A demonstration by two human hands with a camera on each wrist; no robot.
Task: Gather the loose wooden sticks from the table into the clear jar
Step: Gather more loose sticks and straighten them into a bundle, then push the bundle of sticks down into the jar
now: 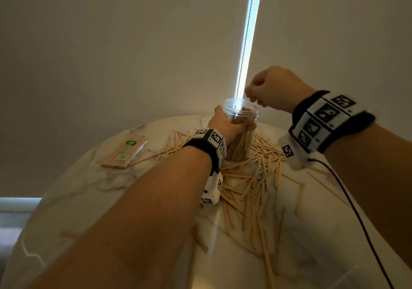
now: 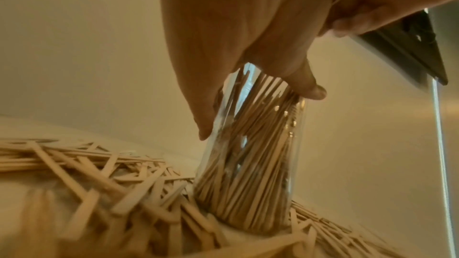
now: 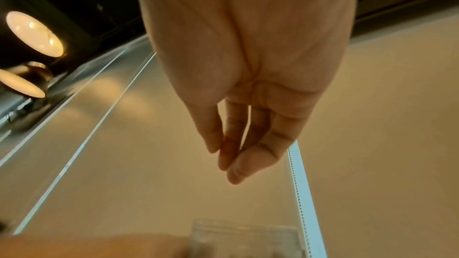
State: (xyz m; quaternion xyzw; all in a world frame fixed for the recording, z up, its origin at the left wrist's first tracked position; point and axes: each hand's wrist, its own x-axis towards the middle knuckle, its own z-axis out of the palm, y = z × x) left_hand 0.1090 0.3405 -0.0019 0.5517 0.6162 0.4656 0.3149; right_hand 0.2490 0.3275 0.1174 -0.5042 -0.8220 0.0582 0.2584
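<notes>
Jar (image 1: 242, 119) of clear plastic stands upright near the far edge of the round marble table (image 1: 84, 190), its mouth open and its lower half packed with wooden sticks standing on end. The left hand (image 1: 225, 124) grips the jar from the near left side, fingers and thumb wrapped round its upper wall, just below the rim; the left wrist view shows the fingers (image 2: 308, 87) pressed on the clear wall with the sticks behind it. The right hand (image 1: 270, 90) hovers directly above the jar's mouth, clear of the rim, its fingers (image 3: 238, 164) pointing down and drawn together at the tips. Whether a stick is pinched there cannot be told for sure, though none shows in the right wrist view.

Loose sticks (image 1: 252, 186) lie in a dense heap around the jar's base and spread from it toward the near edge, crossing one another at all angles; some touch the foot of the jar. A thinner scatter runs to the left of the jar. Well apart from it, toward the left edge, lies a sealed packet of sticks (image 1: 124, 152) with a green mark. Bare marble shows along the left and near left edges and along the right edge of the table.
</notes>
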